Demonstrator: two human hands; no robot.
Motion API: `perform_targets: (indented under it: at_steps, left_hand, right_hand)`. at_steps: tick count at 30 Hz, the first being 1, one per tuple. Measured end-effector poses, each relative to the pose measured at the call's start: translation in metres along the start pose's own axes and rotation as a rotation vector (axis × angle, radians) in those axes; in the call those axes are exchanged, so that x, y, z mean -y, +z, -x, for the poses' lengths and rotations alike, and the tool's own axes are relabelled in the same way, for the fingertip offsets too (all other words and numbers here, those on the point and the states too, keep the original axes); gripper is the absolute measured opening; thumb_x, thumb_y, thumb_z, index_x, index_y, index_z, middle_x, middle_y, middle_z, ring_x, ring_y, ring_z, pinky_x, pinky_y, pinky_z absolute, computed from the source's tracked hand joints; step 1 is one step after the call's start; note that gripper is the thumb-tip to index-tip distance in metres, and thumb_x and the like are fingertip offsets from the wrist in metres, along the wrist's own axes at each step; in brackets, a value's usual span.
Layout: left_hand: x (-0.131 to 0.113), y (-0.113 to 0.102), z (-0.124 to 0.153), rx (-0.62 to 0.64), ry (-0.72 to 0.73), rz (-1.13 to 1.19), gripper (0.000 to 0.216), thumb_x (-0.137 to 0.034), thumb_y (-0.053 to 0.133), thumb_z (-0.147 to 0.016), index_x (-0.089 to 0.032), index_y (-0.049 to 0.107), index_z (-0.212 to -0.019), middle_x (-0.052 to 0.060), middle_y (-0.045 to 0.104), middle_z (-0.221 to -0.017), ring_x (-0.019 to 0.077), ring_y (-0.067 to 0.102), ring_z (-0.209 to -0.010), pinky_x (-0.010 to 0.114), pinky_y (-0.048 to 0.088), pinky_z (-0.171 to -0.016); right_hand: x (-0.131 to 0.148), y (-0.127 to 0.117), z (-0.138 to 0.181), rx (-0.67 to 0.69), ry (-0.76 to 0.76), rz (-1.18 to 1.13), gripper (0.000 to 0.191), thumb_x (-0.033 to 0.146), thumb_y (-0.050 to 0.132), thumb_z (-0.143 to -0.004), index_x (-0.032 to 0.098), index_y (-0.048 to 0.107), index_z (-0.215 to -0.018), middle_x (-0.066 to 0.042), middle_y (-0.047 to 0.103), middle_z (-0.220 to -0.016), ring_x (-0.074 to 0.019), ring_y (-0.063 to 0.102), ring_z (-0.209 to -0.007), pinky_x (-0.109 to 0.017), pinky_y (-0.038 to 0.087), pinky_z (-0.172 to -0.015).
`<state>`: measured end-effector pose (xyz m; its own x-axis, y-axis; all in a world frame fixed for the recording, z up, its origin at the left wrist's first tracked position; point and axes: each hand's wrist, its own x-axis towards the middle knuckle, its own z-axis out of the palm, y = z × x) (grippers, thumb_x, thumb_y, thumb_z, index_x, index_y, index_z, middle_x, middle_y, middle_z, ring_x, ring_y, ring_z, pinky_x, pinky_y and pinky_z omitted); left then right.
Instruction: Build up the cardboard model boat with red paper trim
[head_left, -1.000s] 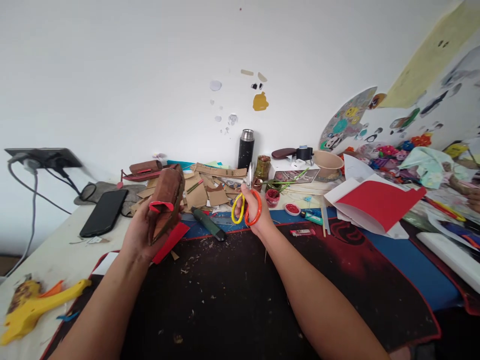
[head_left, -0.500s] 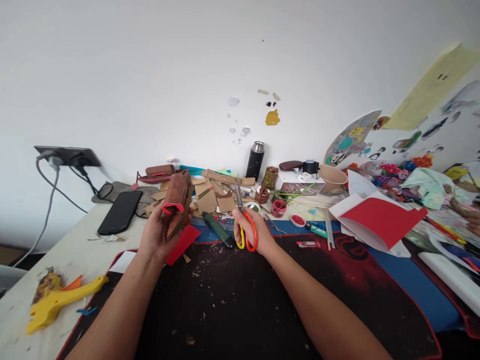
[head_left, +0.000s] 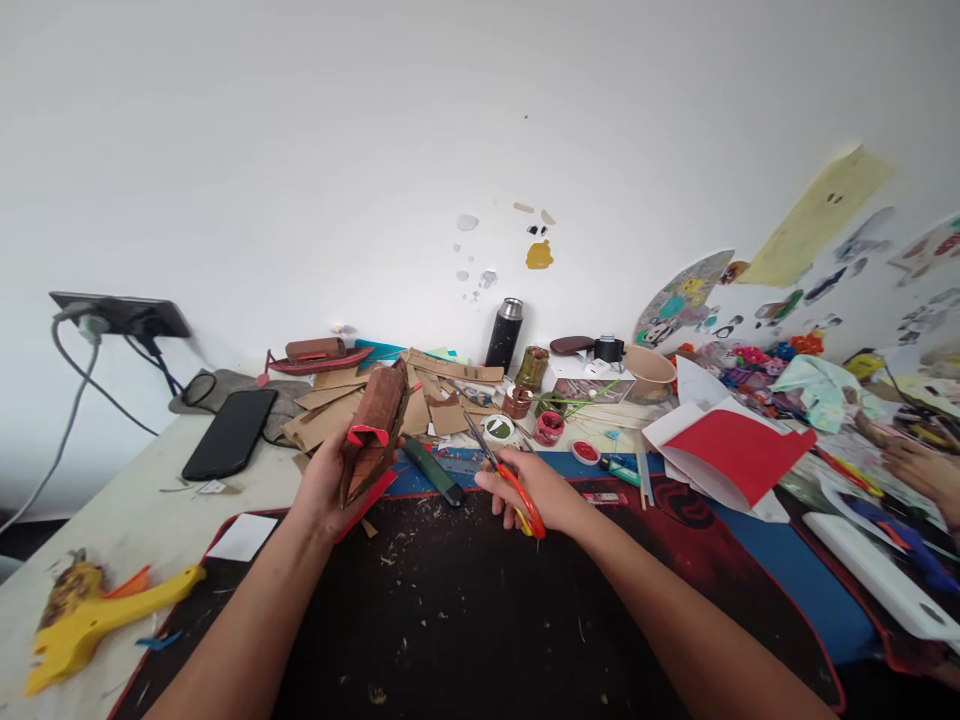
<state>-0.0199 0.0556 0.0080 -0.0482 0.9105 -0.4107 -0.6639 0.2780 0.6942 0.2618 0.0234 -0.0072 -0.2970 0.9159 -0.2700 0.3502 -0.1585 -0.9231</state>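
My left hand (head_left: pixel 325 490) is wrapped round a small brown cardboard model boat (head_left: pixel 379 410) with a curved roof, its near end edged in red. Under that hand a strip of red paper (head_left: pixel 375 497) shows in part. In my right hand (head_left: pixel 536 485) is a pair of scissors (head_left: pixel 487 452) with red and yellow handles, the blades pointing up and to the left. A dark green utility knife (head_left: pixel 433 472) lies on the mat between my hands. Beyond it are cut cardboard pieces (head_left: pixel 446 413).
A yellow glue gun (head_left: pixel 105 620) and a black phone (head_left: pixel 229 435) lie on the left. Open paint jars (head_left: pixel 550 428) and a black flask (head_left: pixel 505 335) stand behind. Red paper (head_left: pixel 739 450) lies on the right. Another person's hand (head_left: pixel 922 465) shows at the right edge.
The scissors have tipped leftward and their handles have dropped lower. The model boat has shifted slightly to the right with my left hand. Another person's hand shows more at the right.
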Motion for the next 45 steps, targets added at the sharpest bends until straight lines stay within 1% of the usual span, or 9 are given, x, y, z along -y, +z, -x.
perform_targets:
  at_steps: [6,10,13,20,26,30,35,39,45]
  left_hand:
    - [0.000,0.004,0.005,0.027,-0.017,0.037,0.030,-0.012,0.050,-0.099,-0.011,0.077,-0.112,0.013,0.082,-0.080,0.0229,0.078,-0.062,0.028,0.064,-0.055]
    - [0.000,0.006,0.007,0.038,-0.018,0.047,0.027,-0.011,0.050,-0.098,-0.012,0.077,-0.104,0.014,0.083,-0.082,0.0226,0.079,-0.063,0.028,0.064,-0.055]
    - [0.000,0.004,0.007,0.067,-0.043,0.044,0.026,-0.011,0.053,-0.095,-0.012,0.078,-0.101,0.015,0.083,-0.083,0.0224,0.078,-0.063,0.027,0.063,-0.054]
    - [0.002,0.001,0.006,0.084,-0.067,0.048,0.026,-0.013,0.057,-0.092,-0.013,0.079,-0.104,0.015,0.082,-0.083,0.0230,0.077,-0.064,0.028,0.065,-0.055]
    - [0.003,-0.001,0.003,0.124,-0.051,0.026,0.026,-0.015,0.056,-0.098,-0.013,0.079,-0.110,0.014,0.084,-0.087,0.0235,0.078,-0.064,0.030,0.065,-0.055]
    - [0.010,-0.009,-0.005,0.158,-0.051,0.051,0.027,-0.023,0.057,-0.105,-0.011,0.079,-0.116,0.014,0.085,-0.090,0.0232,0.078,-0.063,0.032,0.066,-0.058]
    - [0.027,-0.021,-0.019,0.340,-0.012,0.090,0.030,-0.032,0.079,-0.098,-0.012,0.080,-0.120,0.016,0.088,-0.109,0.0313,0.085,-0.098,0.038,0.070,-0.086]
    - [0.036,-0.026,-0.026,0.380,0.070,0.053,0.038,-0.032,0.096,-0.085,-0.014,0.080,-0.115,0.015,0.088,-0.110,0.0342,0.084,-0.106,0.044,0.069,-0.096]
    - [0.040,-0.025,-0.031,0.240,0.264,0.119,0.045,-0.029,0.107,-0.072,-0.022,0.081,-0.108,0.003,0.088,-0.109,0.0209,0.083,-0.093,0.031,0.068,-0.084]
  right_hand:
    - [0.006,-0.004,0.009,0.028,0.078,0.246,0.049,0.068,0.084,-0.090,0.023,0.069,-0.102,-0.004,0.080,-0.082,-0.0210,0.074,-0.057,-0.027,0.048,-0.049]
    - [0.014,-0.002,0.010,-0.091,0.034,0.705,0.039,0.057,0.083,-0.094,0.022,0.080,-0.112,-0.012,0.085,-0.103,-0.0317,0.081,-0.092,-0.033,0.050,-0.072]
    - [0.019,0.003,0.011,-0.073,0.065,0.921,0.044,0.055,0.082,-0.096,0.022,0.081,-0.125,-0.015,0.085,-0.119,-0.0375,0.079,-0.111,-0.036,0.050,-0.083]
    - [0.024,0.009,0.020,0.032,0.013,1.127,0.053,0.045,0.075,-0.100,0.021,0.074,-0.147,-0.019,0.083,-0.132,-0.0407,0.078,-0.121,-0.040,0.053,-0.092]
    - [0.036,0.012,0.028,0.061,-0.021,1.151,0.045,0.052,0.072,-0.105,0.023,0.080,-0.138,-0.017,0.085,-0.124,-0.0391,0.079,-0.117,-0.039,0.054,-0.091]
    - [0.038,0.015,0.024,-0.055,-0.067,1.009,0.033,0.044,0.069,-0.109,0.024,0.084,-0.130,-0.012,0.088,-0.114,-0.0329,0.082,-0.108,-0.035,0.053,-0.086]
    - [0.030,0.019,0.005,-0.159,-0.160,0.571,0.034,0.044,0.074,-0.106,0.021,0.082,-0.129,-0.008,0.085,-0.097,-0.0231,0.079,-0.081,-0.032,0.053,-0.073]
    - [0.016,0.034,-0.020,-0.089,-0.183,0.082,0.056,0.055,0.072,-0.104,0.022,0.068,-0.149,-0.009,0.079,-0.113,-0.0182,0.077,-0.069,-0.029,0.057,-0.058]
    - [0.003,0.056,-0.051,0.042,-0.192,-0.389,0.075,0.066,0.078,-0.098,0.023,0.057,-0.156,-0.013,0.078,-0.124,-0.0166,0.079,-0.065,-0.025,0.057,-0.048]
